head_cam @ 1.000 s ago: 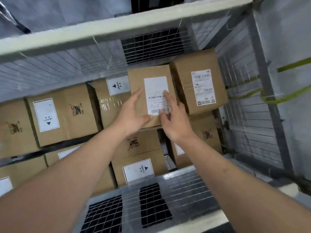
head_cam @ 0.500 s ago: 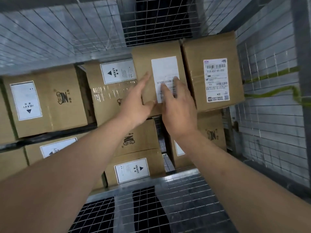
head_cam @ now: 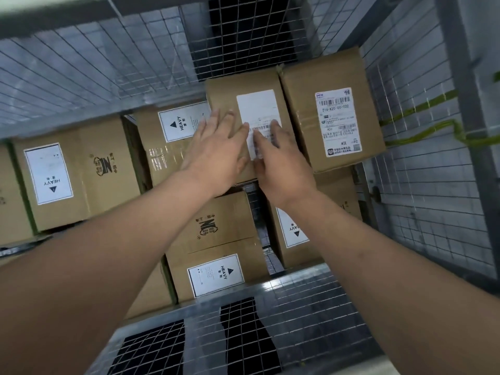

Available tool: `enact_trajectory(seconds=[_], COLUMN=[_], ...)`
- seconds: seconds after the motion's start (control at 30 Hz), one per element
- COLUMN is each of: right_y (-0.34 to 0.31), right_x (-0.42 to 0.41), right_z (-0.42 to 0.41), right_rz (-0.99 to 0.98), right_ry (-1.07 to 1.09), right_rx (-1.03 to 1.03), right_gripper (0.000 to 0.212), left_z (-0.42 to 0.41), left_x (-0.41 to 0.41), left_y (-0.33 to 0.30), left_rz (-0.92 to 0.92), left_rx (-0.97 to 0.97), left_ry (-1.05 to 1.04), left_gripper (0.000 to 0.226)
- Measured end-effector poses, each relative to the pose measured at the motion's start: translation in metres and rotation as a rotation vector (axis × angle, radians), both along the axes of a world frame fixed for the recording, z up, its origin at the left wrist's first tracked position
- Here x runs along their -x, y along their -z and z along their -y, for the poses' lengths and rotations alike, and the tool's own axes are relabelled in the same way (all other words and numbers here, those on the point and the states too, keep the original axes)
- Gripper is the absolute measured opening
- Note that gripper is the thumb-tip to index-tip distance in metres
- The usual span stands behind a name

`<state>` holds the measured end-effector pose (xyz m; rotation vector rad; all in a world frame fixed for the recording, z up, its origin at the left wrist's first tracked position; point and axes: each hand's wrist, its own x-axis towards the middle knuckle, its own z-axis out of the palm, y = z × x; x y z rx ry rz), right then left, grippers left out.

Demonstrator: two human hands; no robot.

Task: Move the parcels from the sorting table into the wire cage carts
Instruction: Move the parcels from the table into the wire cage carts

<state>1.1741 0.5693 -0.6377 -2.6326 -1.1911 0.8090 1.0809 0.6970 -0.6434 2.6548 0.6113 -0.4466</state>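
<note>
One parcel [head_cam: 243, 85] is pressed flat by two hands, left hand [head_cam: 219, 152] and right hand [head_cam: 281, 161], grip wide; seven other boxes [head_cam: 300, 82] counted inside wire cage [head_cam: 108, 71].

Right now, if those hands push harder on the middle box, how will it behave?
The middle box looks like stiff cardboard, so it should slide, not buckle. It overhangs a gap below, so its near end might dip. Both flat hands could slip on its label.
</note>
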Motion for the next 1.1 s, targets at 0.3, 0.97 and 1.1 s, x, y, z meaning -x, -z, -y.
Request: enact_trajectory(seconds=[0.3, 0.97, 1.1], right_y=[-0.09, -0.471, -0.535], right_x=[0.032, 0.177, 0.207], right_z=[0.011, 0.082, 0.112], right_rz=[-0.009, 0.326, 0.4], right_ry=[0.107, 0.462, 0.549], right_rx=[-0.059, -0.01, -0.012], right_gripper=[0.052, 0.062, 0.062], left_z=[-0.017, 0.014, 0.044], left_x=[0.017, 0.093, 0.1], left_y=[-0.094, -0.475, -0.542], left_rz=[-0.056, 0.265, 0.378], left_rx=[0.017, -0.2, -0.204], left_ry=[0.261, 0.755, 0.826], left_gripper=[0.055, 0.059, 0.059])
